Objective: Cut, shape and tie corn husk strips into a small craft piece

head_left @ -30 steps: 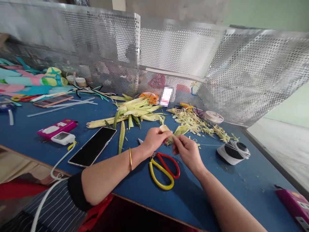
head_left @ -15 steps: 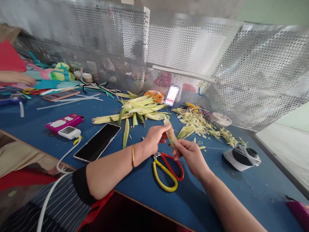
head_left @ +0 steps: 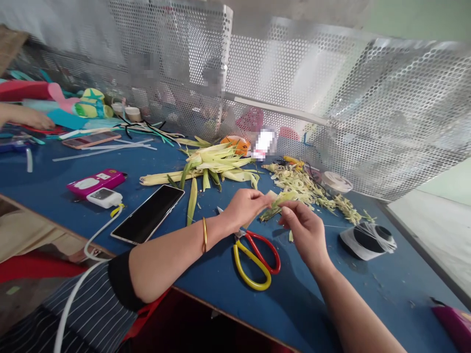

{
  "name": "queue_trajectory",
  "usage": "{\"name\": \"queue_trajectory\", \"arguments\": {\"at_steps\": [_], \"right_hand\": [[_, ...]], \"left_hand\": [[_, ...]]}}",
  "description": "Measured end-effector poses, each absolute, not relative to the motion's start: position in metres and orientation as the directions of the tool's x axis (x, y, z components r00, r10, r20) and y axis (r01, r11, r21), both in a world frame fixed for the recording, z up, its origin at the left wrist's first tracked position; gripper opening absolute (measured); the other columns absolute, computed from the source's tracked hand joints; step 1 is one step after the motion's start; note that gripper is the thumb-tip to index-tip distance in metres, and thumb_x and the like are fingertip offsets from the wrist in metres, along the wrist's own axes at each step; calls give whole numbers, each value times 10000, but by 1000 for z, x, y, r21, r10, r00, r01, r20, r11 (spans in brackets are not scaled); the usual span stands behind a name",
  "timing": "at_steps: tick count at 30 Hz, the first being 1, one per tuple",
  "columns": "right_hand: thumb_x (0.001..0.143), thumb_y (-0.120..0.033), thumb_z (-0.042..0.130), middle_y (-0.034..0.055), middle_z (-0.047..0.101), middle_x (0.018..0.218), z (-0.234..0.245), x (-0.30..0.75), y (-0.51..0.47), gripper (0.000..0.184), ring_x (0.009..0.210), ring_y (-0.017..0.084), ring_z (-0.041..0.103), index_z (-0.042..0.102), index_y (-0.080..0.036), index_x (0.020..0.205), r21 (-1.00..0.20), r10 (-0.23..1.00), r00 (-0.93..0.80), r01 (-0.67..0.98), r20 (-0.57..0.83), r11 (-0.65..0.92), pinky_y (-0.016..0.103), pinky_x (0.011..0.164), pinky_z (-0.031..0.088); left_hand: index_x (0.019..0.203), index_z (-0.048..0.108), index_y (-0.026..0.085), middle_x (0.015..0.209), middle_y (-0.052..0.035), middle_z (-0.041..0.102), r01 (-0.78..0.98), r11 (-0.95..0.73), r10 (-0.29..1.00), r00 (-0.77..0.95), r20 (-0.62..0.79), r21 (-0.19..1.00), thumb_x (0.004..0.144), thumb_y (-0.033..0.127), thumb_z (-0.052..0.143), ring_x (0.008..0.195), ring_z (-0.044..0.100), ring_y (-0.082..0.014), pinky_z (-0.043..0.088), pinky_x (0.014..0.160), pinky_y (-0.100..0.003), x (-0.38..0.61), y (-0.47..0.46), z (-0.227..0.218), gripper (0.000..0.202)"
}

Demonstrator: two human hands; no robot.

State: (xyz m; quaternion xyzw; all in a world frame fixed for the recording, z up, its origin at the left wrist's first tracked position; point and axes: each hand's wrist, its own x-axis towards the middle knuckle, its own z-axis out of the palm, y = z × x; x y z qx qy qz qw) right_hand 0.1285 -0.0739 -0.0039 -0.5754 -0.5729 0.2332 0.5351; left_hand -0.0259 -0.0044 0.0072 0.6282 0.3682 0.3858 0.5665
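Note:
My left hand, a gold bangle on its wrist, pinches a pale corn husk piece between thumb and fingers. To its right, my right hand is closed, thumb against curled fingers. What those fingertips hold, if anything, is too small to make out. A greenish corn husk lies on the table just behind the fingertips of both hands, partly hidden. Below my left hand rest scissors with one yellow and one red handle, their blades partly covered by the hand.
Behind my hands is a pile of corn husks, with shredded husk to its right. A black phone, a magenta box and a white cabled device lie left. A thread spool stands right. Another person's hand works far left.
My hands have moved apart and slightly right; the right hand has drawn away from the husk strip both held. At far left, the other person's hand and the red material have shifted.

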Motion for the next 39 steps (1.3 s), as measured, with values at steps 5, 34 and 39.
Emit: {"name": "queue_trajectory", "arguments": {"at_steps": [5,34,39], "right_hand": [[741,-474,744,-7,617,611,0,128,-71,313,544,125,549,677,-175,808,-943,957,158,272,242,193,243,507,459],[768,-463,734,30,711,686,-13,117,-71,306,476,121,582,614,-182,783,-987,926,342,57,161,151,242,456,458],[795,-490,699,32,715,697,-19,113,-70,316,472,132,588,603,-189,779,-985,933,320,95,164,140,254,450,458]], "left_hand": [[628,655,153,521,38,490,251,-362,829,527,187,898,789,560,605,546,405,-97,264,503,-234,-26,-4,-1,441],[668,642,146,671,-46,647,-224,233,913,384,-134,946,754,703,593,551,562,-110,359,480,-222,-27,10,3,565],[705,684,141,681,-48,671,-115,187,888,444,-118,976,706,445,756,643,605,-134,369,520,-223,-23,-3,3,312]]}}
